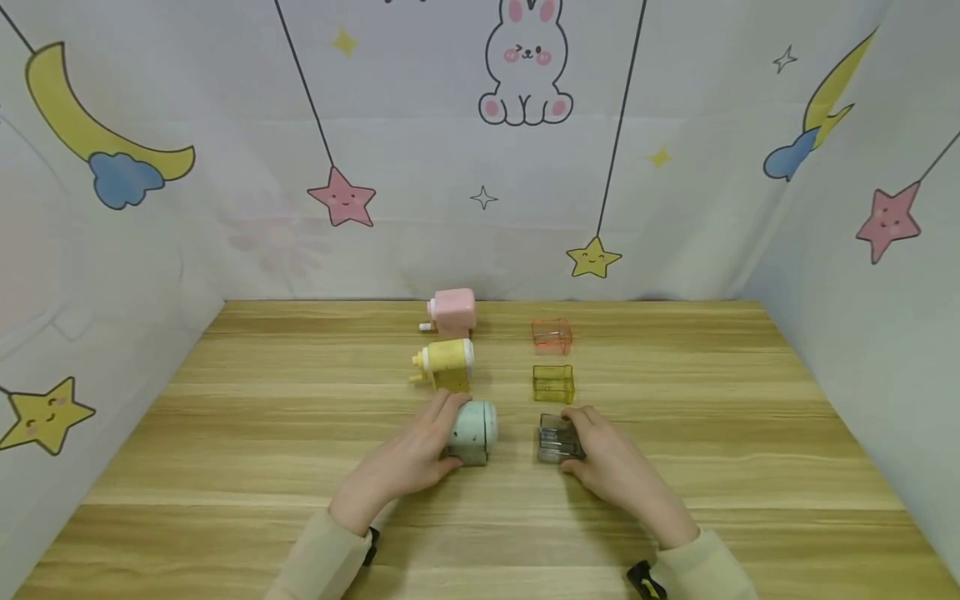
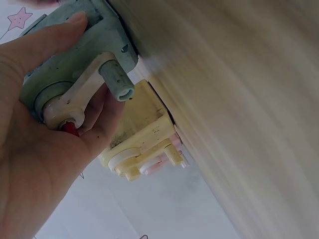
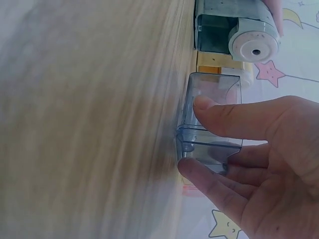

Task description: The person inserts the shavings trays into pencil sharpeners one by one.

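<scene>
My left hand (image 1: 412, 454) grips a pale green hand-crank pencil sharpener (image 1: 472, 429) from its left side. In the left wrist view its crank handle (image 2: 82, 89) faces the camera, and the thumb lies along the body. Across a small gap to the right, my right hand (image 1: 611, 458) holds a clear grey shavings drawer (image 1: 555, 442) between thumb and fingers. From the right wrist view, the sharpener shows a round front with a pencil hole (image 3: 256, 52) and a dark opening (image 3: 217, 32) beside it. Both things are at the tabletop.
Behind the green sharpener stand a yellow sharpener (image 1: 447, 357) and, farther back, a pink one (image 1: 454, 309). A clear yellow drawer (image 1: 553, 383) and a clear red drawer (image 1: 552, 336) lie to their right on the wooden table (image 1: 675, 375). Printed cloth (image 1: 420, 167) surrounds the table.
</scene>
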The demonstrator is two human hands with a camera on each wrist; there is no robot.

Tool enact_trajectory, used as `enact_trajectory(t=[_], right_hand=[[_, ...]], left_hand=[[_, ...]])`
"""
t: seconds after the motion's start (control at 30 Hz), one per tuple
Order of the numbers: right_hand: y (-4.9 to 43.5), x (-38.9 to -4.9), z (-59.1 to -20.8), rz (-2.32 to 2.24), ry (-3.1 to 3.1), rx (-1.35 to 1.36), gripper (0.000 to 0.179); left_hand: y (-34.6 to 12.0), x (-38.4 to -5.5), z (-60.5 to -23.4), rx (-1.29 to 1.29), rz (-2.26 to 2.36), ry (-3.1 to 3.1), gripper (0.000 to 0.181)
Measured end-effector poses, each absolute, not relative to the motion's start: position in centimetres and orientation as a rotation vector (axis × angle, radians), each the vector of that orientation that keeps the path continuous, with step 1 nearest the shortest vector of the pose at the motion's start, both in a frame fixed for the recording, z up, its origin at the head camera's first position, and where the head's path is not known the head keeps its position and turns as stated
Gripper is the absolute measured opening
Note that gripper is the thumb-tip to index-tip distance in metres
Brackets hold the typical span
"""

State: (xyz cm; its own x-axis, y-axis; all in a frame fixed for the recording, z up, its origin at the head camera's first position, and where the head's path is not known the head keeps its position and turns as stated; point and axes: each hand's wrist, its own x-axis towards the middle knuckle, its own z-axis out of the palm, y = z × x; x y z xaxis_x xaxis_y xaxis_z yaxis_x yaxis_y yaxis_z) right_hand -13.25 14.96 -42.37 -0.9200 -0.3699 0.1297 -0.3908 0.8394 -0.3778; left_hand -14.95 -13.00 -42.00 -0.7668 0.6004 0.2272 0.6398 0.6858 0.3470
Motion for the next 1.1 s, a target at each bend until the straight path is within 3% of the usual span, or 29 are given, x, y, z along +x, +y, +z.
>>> enact_trajectory(t=[1.1], right_hand=[[13.5,-13.6,-42.5,0.714,-2.949,0.611,0.062]], left_hand=[[-11.2,-15.5,-42.0,-1.090,-0.651,-2.791,0.076]])
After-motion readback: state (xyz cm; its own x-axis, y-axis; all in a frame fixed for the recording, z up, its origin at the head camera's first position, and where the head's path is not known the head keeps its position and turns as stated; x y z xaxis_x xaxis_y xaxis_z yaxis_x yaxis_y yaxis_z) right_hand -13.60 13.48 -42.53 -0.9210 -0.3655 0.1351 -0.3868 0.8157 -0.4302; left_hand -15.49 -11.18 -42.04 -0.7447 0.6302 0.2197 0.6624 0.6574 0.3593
